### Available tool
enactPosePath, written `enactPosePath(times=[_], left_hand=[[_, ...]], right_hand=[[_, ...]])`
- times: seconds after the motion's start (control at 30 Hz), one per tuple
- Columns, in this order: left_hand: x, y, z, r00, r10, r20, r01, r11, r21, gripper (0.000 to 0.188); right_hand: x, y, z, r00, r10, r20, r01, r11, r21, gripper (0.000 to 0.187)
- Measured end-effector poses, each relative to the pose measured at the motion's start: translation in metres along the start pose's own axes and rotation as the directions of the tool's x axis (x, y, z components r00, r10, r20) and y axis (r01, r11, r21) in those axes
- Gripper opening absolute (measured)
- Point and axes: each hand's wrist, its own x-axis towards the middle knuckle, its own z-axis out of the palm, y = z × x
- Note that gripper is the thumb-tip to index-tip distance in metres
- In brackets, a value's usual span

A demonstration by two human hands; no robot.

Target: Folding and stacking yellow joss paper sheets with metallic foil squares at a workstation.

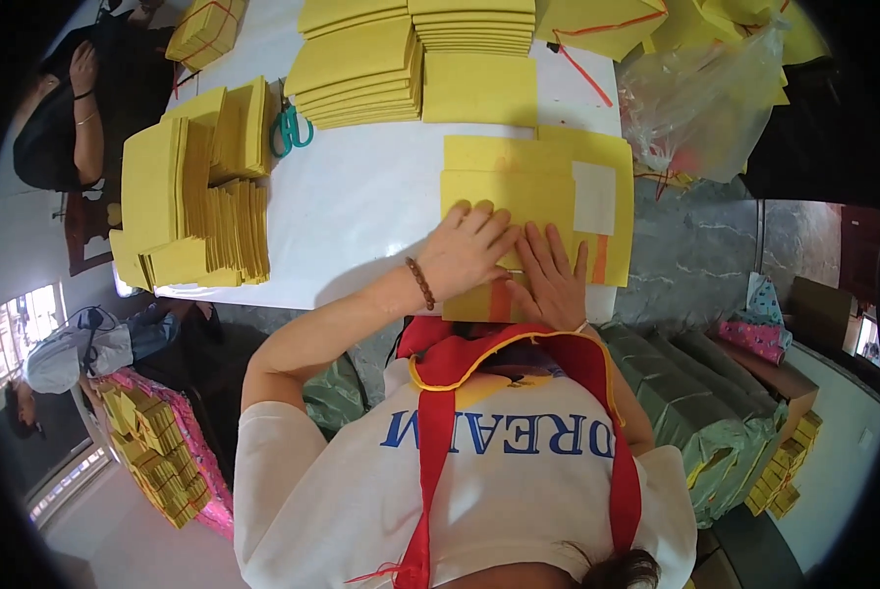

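A yellow paper envelope (pixel 519 191), partly folded, lies at the near right of the white table. Beneath it and to its right shows another yellow sheet with a white patch (pixel 594 201) and an orange strip (pixel 600 257). My left hand (pixel 471 253), a beaded bracelet on its wrist, presses on the envelope with slightly bent fingers. Beside it, my right hand (pixel 552 275) lies flat with spread fingers on the lower part, near the table's front edge. Neither hand grips anything. Part of the lower flap is hidden under my hands.
Stacks of yellow envelopes (pixel 357 74) stand at the back, with more bundles (pixel 170 191) at the left. Teal-handled scissors (pixel 290 130) lie between them. A clear plastic bag (pixel 700 103) hangs at the right edge. Another person's arm (pixel 86 128) is at the far left.
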Motion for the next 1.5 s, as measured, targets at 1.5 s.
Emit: enactPosePath(times=[1.5], left_hand=[[0.112, -0.168, 0.013, 0.989, -0.073, 0.128, 0.042, 0.972, 0.229, 0.043]], right_hand=[[0.009, 0.018, -0.017, 0.967, 0.178, -0.182, -0.027, 0.784, 0.621, 0.026]])
